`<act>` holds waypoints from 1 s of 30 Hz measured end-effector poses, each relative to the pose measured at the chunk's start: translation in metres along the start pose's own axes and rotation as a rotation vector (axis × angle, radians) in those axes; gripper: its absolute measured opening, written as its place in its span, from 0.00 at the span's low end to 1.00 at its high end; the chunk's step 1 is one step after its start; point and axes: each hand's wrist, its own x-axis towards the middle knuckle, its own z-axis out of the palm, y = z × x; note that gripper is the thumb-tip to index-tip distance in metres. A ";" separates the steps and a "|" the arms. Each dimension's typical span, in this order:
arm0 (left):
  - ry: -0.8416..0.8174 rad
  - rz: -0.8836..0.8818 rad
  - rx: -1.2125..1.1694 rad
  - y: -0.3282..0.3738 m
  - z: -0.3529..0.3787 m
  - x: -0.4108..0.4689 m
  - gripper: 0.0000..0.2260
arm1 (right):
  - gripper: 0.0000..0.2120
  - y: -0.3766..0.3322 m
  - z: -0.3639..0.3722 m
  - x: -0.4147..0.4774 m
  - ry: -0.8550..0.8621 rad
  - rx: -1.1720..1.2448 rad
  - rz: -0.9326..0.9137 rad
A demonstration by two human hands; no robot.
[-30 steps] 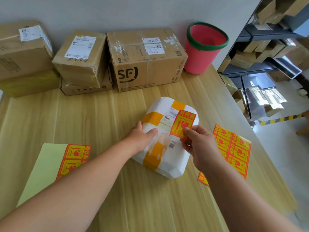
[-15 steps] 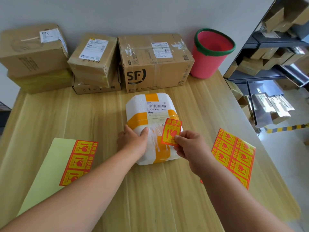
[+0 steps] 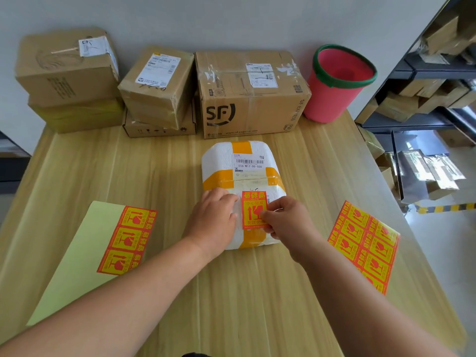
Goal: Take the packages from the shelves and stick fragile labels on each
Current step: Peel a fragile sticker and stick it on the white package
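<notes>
Both hands meet on the white parcel (image 3: 231,161) at centre frame. My left hand (image 3: 215,220) presses it, fingers straight; my right hand (image 3: 288,220) pinches the red label (image 3: 253,204) at its near end.

I note bright, even daylight, strongest at the right, where the silver foil packets (image 3: 438,171) on the dark metal shelving (image 3: 412,122) glare. Shadows on the pale wooden table (image 3: 244,292) are faint. Wide-angle distortion bows its edges, and the corners soften slightly.
</notes>
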 end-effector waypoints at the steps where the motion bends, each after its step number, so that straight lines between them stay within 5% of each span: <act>1: -0.004 -0.007 0.000 0.000 -0.001 0.000 0.17 | 0.05 0.000 0.000 0.001 -0.001 -0.018 0.000; 30: -0.073 0.043 0.089 -0.003 0.000 0.000 0.22 | 0.04 -0.004 0.006 0.011 0.029 -0.249 -0.039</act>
